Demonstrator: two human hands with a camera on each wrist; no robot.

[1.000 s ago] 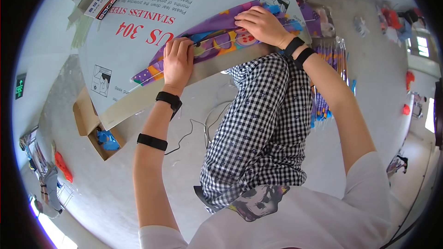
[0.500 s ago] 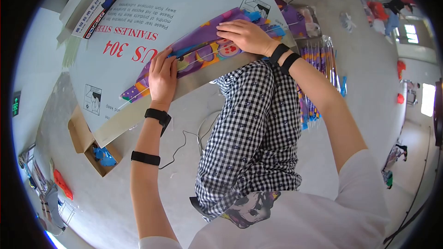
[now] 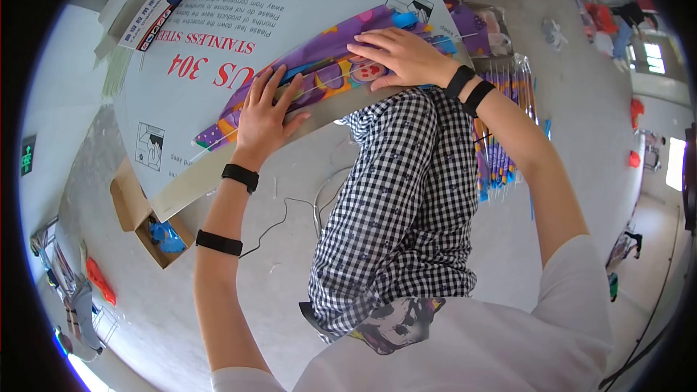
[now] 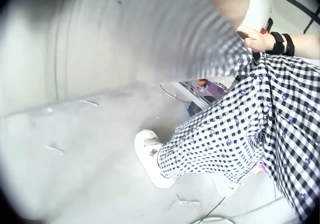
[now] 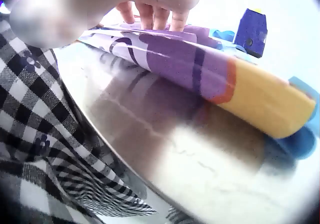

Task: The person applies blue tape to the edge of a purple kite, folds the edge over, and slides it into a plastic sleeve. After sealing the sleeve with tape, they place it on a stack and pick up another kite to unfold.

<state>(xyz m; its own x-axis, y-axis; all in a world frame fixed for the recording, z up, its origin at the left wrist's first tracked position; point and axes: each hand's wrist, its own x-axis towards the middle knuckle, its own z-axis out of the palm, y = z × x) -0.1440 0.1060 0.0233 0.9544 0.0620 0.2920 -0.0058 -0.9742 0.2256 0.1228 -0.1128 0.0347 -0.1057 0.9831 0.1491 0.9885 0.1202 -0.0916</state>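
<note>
A long folded purple printed sheet with thin white rods, kite-like (image 3: 327, 76), lies along the near edge of a metal-topped table. My left hand (image 3: 267, 117) rests on its left part, fingers spread and fairly straight. Farther right, my right hand (image 3: 406, 56) lies over the sheet with extended fingers and the thumb apart. In the right wrist view its fingertips (image 5: 177, 21) touch the folded purple sheet (image 5: 175, 59) from above, beside its rounded yellow end. The left wrist view shows mostly the table's metal side (image 4: 125, 39); the left fingers are out of sight there.
A tape dispenser box (image 3: 160, 3) lies at the table's far left. A blue block (image 5: 251, 33) stands behind the sheet. An open cardboard box (image 3: 156, 229) sits on the floor at left. Bundled purple printed pieces with rods (image 3: 504, 123) lie at right. A cable (image 3: 287, 210) crosses the floor.
Both hands' fingers have loosened: the left fingers were bent over the sheet's edge and now spread, and the right thumb now sticks out. The sheet stays in place while the head view shifts slightly.
</note>
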